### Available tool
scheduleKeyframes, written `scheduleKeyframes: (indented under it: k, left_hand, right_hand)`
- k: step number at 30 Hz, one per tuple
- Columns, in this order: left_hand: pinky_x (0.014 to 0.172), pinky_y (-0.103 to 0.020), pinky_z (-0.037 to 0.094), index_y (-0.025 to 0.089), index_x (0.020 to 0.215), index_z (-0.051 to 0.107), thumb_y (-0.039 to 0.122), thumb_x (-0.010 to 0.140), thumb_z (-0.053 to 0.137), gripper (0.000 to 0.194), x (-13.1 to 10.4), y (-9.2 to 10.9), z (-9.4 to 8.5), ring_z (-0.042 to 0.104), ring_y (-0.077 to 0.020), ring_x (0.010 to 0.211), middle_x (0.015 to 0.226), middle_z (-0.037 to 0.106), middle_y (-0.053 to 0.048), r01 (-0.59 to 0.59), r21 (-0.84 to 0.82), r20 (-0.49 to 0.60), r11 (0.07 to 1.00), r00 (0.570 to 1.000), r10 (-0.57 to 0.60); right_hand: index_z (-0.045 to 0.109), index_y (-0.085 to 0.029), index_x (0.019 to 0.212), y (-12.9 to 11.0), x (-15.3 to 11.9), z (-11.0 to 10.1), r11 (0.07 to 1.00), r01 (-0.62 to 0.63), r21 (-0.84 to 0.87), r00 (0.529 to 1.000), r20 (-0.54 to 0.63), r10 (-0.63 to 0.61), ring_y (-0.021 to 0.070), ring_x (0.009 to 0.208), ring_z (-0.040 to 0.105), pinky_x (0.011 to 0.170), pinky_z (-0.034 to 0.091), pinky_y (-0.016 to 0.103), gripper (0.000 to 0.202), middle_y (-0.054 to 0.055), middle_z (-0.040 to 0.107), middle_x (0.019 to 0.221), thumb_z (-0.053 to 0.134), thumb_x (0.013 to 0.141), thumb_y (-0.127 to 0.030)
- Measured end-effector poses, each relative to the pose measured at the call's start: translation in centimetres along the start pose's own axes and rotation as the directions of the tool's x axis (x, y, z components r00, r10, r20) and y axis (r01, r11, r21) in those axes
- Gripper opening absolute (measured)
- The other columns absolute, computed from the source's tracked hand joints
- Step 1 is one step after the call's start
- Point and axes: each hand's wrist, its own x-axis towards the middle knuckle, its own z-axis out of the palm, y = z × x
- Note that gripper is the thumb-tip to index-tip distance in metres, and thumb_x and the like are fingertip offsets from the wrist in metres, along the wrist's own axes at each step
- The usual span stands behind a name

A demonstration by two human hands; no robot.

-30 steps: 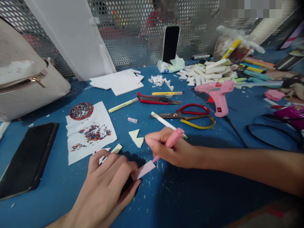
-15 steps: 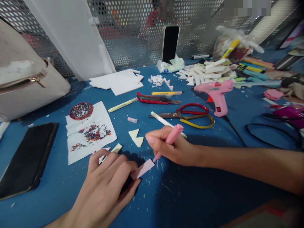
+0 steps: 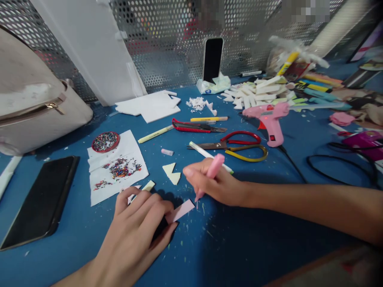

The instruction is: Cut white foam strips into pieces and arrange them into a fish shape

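Observation:
Between the thumb and fingers of my left hand [image 3: 139,227] is a flat pink strip [image 3: 182,210], its far end sticking out to the right. My right hand [image 3: 220,181] grips a pink marker [image 3: 214,166], tip down close to the strip's end; I cannot tell whether they touch. Behind my left fingers lie a pale yellow strip [image 3: 149,185] and a partly hidden pink piece. A notched pale yellow piece [image 3: 172,173] and a small pink-and-white cap [image 3: 167,152] lie just beyond. A white marker [image 3: 196,148] passes behind my right hand.
Scissors [image 3: 209,146], a red cutter knife [image 3: 191,126] and a pink glue gun [image 3: 273,119] with a black cord lie beyond my right hand. Beads on a paper sheet [image 3: 101,195], a dark phone [image 3: 42,199] and a bag [image 3: 38,119] are left. White foam pieces [image 3: 263,89] are piled behind.
The marker tip has shifted slightly to the right, away from the strip's end. My left hand keeps its hold on the strip. The view has moved a little.

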Motion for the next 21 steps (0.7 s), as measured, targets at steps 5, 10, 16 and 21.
scheduleKeyframes:
  k: [5,10,16,21]
  left_hand:
    - [0.102,-0.040,0.024,0.024,0.102,0.050,0.016,0.099,0.052,0.009,0.6,-0.3,-0.1,0.058,-0.0152,0.088,0.095,0.064,0.003,-0.011,-0.017,0.049,1.000,0.999,0.012]
    - [0.104,-0.039,0.022,0.027,0.114,0.050,0.016,0.101,0.051,0.018,2.2,-1.2,-0.4,0.058,-0.0156,0.097,0.107,0.066,0.002,-0.053,-0.020,0.058,0.998,0.997,0.054]
    - [0.099,-0.035,0.031,0.028,0.123,0.051,0.015,0.102,0.048,0.025,2.7,-2.6,-2.8,0.059,-0.0161,0.101,0.115,0.068,0.002,-0.108,0.005,0.044,0.994,0.993,0.107]
    - [0.095,-0.032,0.037,0.029,0.116,0.058,0.022,0.100,0.051,0.019,0.4,-5.1,-5.5,0.058,-0.0172,0.105,0.111,0.066,0.001,-0.172,0.078,0.120,0.982,0.979,0.162]
  right_hand:
    - [0.050,-0.018,0.058,0.6,-0.2,-0.1,0.977,-0.035,0.211,0.990,-0.127,0.063,0.0087,0.046,0.040,0.047,0.037,0.022,0.047,-0.005,0.042,0.046,0.044,0.101,-0.034]
    - [0.052,-0.017,0.060,1.2,-0.1,-0.3,0.963,0.124,0.239,0.974,-0.213,-0.072,0.0082,0.046,0.040,0.047,0.033,0.022,0.050,-0.005,0.044,0.050,0.045,0.103,-0.042]
    - [0.055,-0.016,0.062,1.3,-0.1,-0.4,0.964,0.172,0.201,0.965,-0.232,-0.124,0.0071,0.046,0.040,0.047,0.033,0.022,0.050,-0.004,0.046,0.053,0.045,0.103,-0.043]
    - [0.055,-0.016,0.063,1.2,-0.4,-0.2,0.967,0.181,0.179,0.973,-0.177,-0.149,0.0064,0.045,0.041,0.045,0.032,0.021,0.050,-0.005,0.048,0.053,0.045,0.103,-0.044]
